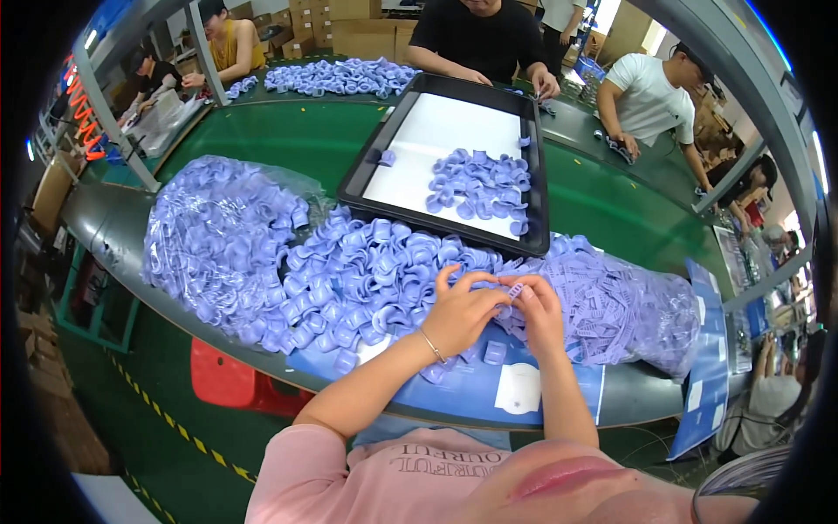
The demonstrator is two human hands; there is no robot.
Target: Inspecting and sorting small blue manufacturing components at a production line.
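My left hand (pixel 456 316) and my right hand (pixel 543 321) meet over the near side of the table, fingers closed together. Pinched between their fingertips is a small light-purple slotted plastic piece (pixel 516 290); its lower part is hidden by my fingers. Left of my hands spreads a heap of curved purple plastic pieces (pixel 349 271). Close by on the right lies a pile of flat slotted purple pieces (pixel 602 301), partly inside a clear plastic bag (pixel 672 319). A few loose curved pieces (pixel 495 353) rest below my hands on a blue printed sheet (pixel 567 384).
Beyond the heap, a black tray (pixel 441 230) with a white liner holds more curved pieces (pixel 480 183). A full clear bag (pixel 214 240) stands at the left. Green conveyor belt (pixel 262 131) runs behind; several people work across it. A red stool (pixel 231 380) is below the table edge.
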